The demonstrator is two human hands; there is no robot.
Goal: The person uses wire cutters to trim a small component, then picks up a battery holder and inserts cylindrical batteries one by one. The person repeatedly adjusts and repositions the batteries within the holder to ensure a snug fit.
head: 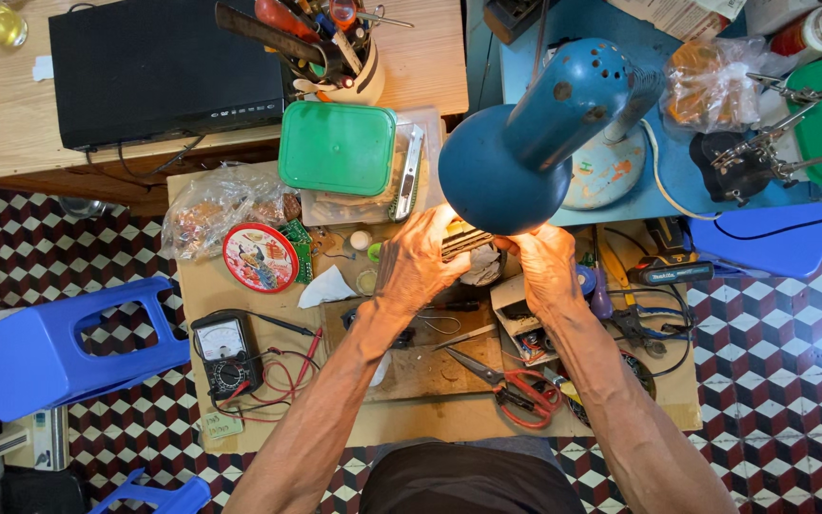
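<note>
Both my hands are raised under the shade of a blue desk lamp [525, 143], in its bright light. My left hand [418, 259] and my right hand [544, 266] together hold a small ribbed electronic part [463, 238] between them; most of it is hidden by the fingers and the lamp shade. Below the hands lies a wooden work board [430, 366] on the low cardboard-covered table [401, 424].
Red-handled scissors [516, 385], an analog multimeter [224, 352] with red and black leads, a round red tin lid [260, 257], a green-lidded box [337, 148], a tool cup [335, 48], a black device [159, 67], pliers [644, 328] and blue plastic stools [59, 347] surround me.
</note>
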